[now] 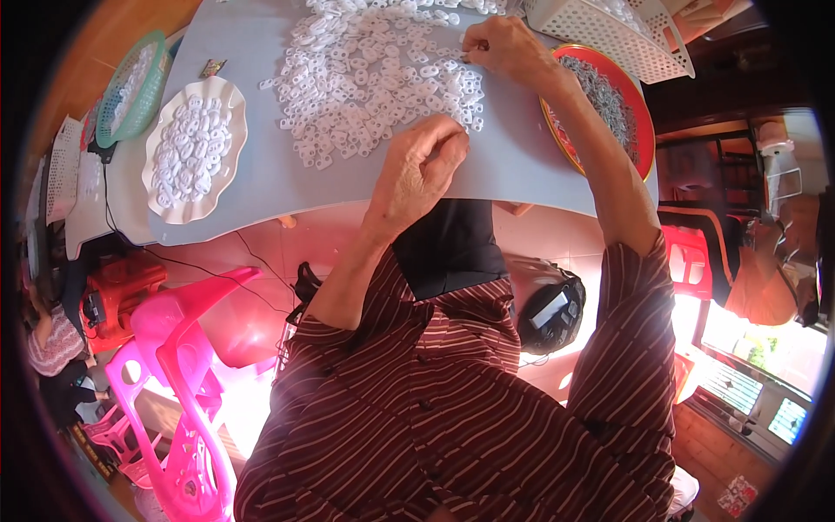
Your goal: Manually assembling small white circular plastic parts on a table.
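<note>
Loosely heaped, small white holed pieces (352, 91); left hand (421, 163), right hand (508, 52) curled, grip unclear.

no readable text or numbers

Matt, smooth: table (513, 178). White plastic, softly glossy: small pieces (365, 87) toward the far edge. Glossy, smooth: scalloped dish (193, 210), left edge. Metallic-looking: grey parts (611, 103) in glossy red tray (643, 130), right edge. Matt cloth: striped shirt (487, 418).
</note>
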`<state>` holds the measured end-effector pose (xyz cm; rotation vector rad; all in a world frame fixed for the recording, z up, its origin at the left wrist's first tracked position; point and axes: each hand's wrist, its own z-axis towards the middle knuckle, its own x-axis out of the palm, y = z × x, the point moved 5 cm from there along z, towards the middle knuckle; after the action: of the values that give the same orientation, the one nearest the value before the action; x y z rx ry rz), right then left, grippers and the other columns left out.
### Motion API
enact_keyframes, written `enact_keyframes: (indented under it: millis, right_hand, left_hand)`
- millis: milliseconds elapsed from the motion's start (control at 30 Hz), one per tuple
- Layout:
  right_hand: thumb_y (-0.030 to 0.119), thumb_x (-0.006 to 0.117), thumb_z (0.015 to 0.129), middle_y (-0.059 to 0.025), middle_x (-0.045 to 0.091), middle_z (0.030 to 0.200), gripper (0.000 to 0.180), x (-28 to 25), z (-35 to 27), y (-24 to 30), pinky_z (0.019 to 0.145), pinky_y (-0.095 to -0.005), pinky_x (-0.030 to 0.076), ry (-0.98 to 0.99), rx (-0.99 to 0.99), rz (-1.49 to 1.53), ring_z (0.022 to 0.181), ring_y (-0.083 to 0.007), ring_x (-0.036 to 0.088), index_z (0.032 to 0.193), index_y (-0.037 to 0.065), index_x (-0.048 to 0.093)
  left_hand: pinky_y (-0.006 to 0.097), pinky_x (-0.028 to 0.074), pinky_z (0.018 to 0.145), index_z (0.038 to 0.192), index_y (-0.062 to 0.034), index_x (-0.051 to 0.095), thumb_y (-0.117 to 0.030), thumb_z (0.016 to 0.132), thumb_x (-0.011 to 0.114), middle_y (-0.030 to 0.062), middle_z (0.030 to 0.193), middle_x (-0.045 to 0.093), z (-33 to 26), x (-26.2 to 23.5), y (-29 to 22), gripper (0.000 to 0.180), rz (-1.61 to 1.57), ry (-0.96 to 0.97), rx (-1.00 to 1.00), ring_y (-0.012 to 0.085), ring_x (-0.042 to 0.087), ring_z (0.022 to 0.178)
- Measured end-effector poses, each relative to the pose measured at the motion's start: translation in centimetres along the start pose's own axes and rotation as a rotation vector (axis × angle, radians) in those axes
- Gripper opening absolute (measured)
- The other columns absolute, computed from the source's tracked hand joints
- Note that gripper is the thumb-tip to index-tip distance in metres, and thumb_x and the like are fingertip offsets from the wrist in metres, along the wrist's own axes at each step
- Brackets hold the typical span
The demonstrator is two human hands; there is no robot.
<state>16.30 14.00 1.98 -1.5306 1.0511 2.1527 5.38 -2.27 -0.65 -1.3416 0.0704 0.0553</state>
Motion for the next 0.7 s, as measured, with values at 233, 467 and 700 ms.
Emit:
enact_keyframes:
  millis: [233, 467, 700]
  right_hand:
    - [0.014, 0.064, 0.072, -0.0109, 0.063, 0.069, 0.018, -0.8, -0.8, 1.3, 0.063, -0.0308, 0.047, -0.029, 0.065, -0.006, 0.064, -0.0183, 0.060, 0.086, 0.003, 0.066]
    - [0.022, 0.062, 0.084, 0.0015, 0.063, 0.073, 0.020, -0.4, -6.0, 5.1, 0.061, -0.0218, 0.045, -0.080, 0.363, 0.847, 0.062, -0.0058, 0.052, 0.093, 0.005, 0.070]
    - [0.024, 0.065, 0.086, 0.0007, 0.063, 0.077, 0.022, 0.9, -8.5, 5.4, 0.061, -0.0203, 0.043, -0.125, 0.293, 1.200, 0.065, -0.0055, 0.052, 0.092, 0.004, 0.068]
  left_hand:
    - [0.021, 0.038, 0.055, 0.085, 0.0008, 0.056, -0.012, 0.091, 0.051, 0.0010, 0.071, 0.056, -0.1, 0.2, 0.4, 0.015, -0.010, 0.047, -0.081, 0.0061, 0.044, 0.060]
    - [0.030, 0.049, 0.068, 0.085, 0.0034, 0.059, -0.019, 0.092, 0.047, 0.0101, 0.075, 0.061, 1.4, -0.5, 1.2, 0.026, -0.647, -0.139, -0.189, 0.0181, 0.061, 0.075]
    - [0.031, 0.050, 0.067, 0.089, 0.0005, 0.060, -0.018, 0.089, 0.055, 0.0106, 0.075, 0.063, 2.3, 1.0, 1.9, 0.019, -0.985, 0.055, -0.415, 0.0230, 0.062, 0.075]
